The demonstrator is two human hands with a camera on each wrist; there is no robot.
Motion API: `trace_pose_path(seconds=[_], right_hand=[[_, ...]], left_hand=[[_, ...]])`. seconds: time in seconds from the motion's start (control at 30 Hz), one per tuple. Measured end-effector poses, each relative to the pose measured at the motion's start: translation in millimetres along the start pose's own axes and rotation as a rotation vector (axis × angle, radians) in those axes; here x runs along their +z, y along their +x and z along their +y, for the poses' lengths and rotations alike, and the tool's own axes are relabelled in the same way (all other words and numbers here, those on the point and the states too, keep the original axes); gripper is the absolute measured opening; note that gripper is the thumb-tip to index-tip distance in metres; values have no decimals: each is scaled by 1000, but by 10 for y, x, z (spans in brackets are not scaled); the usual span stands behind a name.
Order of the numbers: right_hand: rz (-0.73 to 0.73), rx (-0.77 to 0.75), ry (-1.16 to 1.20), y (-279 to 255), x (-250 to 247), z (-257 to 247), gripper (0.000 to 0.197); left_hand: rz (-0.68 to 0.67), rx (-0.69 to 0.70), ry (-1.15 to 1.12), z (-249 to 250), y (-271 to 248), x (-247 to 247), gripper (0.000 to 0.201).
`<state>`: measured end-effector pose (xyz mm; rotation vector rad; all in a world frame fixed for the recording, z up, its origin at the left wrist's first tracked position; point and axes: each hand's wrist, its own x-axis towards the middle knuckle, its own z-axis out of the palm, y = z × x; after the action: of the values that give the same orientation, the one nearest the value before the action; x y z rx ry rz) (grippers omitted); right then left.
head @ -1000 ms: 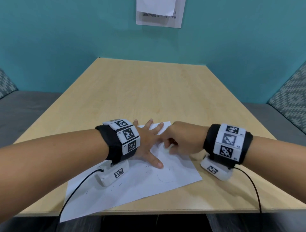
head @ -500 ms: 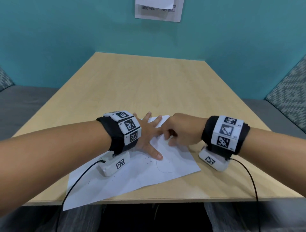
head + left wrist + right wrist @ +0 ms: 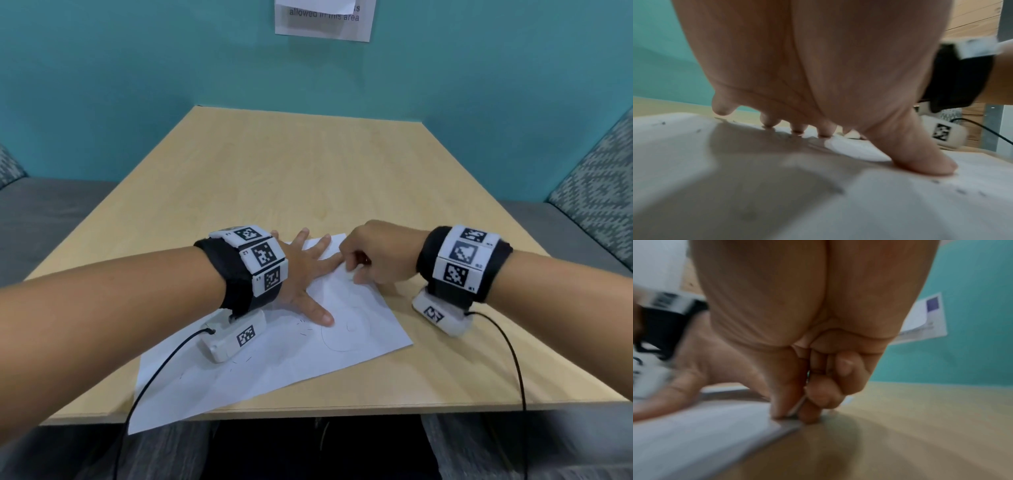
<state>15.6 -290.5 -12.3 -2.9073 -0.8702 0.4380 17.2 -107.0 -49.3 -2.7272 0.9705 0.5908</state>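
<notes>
A white sheet of paper (image 3: pixel 291 359) with faint pencil lines lies slantwise on the wooden table (image 3: pixel 308 171), its near corner hanging over the front edge. My left hand (image 3: pixel 305 274) lies flat on the sheet with its fingers spread, and the thumb (image 3: pixel 920 159) presses the paper (image 3: pixel 900 203). My right hand (image 3: pixel 356 270) sits at the sheet's right edge, fingers curled. In the right wrist view its thumb and fingers (image 3: pixel 795 415) pinch a thin pale strip that looks like the lifted edge of the paper (image 3: pixel 705 434); blur hides the detail.
The table runs back to a teal wall with a paper notice (image 3: pixel 322 20) on it. Grey bench seats (image 3: pixel 51 212) with patterned cushions (image 3: pixel 599 185) flank the table. Black cables (image 3: pixel 154 377) trail from both wrist cameras over the front edge.
The head view has shifted slightly. Both hands stay where they were on the sheet.
</notes>
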Motion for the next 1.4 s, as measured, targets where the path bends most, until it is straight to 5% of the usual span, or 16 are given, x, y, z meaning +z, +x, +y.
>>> trace_pose_path(seconds=[0.17,0.33,0.5,0.63,0.8,1.13,1.4], right_hand=[[-74,-123,52,-118,174,-225,9],[11,4,16,1,27,9,14],[-80,-124,46,-128,165,-237,10],[17,9,24,-17,35,-12,12],[-55,-165,76,-134,216,-326,7],[-43,-120,90,-50,177,-293,8],[19,-10,51,83,123,-70,10]], left_hand=[[23,31,-37,-29,-1,28,100],[5,-9,5,-13,19,8,111],[2,24,-18,-30,-8,-11,100],[2,-8,1,-16,7,-13,111],[-20,18,-24,-19,-18,-44,94],[-17,7,-20,-27,-4,-49,90],[-10,-27,31,16,-142,-62,112]])
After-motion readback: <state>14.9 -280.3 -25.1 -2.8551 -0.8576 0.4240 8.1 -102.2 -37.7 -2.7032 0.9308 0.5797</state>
